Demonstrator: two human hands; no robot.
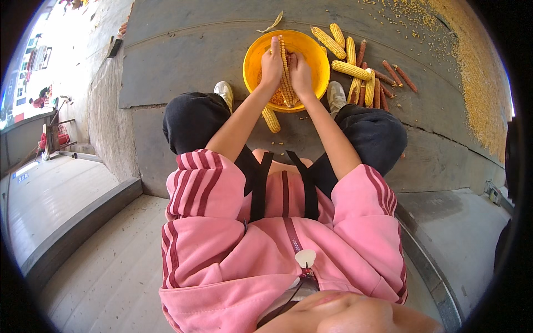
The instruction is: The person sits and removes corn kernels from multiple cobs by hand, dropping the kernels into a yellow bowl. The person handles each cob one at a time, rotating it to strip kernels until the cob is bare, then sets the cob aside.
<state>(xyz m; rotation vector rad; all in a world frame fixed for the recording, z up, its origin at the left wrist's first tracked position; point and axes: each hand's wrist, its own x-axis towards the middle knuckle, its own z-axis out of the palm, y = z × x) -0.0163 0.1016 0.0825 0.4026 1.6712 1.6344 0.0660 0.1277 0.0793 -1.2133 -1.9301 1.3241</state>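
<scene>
Both of my hands are over a round yellow plastic bucket (318, 45) on the floor between my feet. My left hand (271, 66) grips a partly shelled ear of corn (287, 85) from its left side, thumb pointing up along it. Against the ear's right side, my right hand (301, 77) is closed, its fingers bent. A reddish cob surface shows between the hands near the top; whether it is the ear's bared side or a separate cob, I cannot tell. Loose kernels (277, 99) lie in the bottom of the bucket, partly hidden by my hands.
Right of the bucket lies a pile of unshelled yellow ears (352, 70) and stripped reddish cobs (404, 78). One ear (271, 120) rests by the bucket's near side. A dry husk (272, 21) lies beyond it. Kernels (479, 83) spread across the floor at far right.
</scene>
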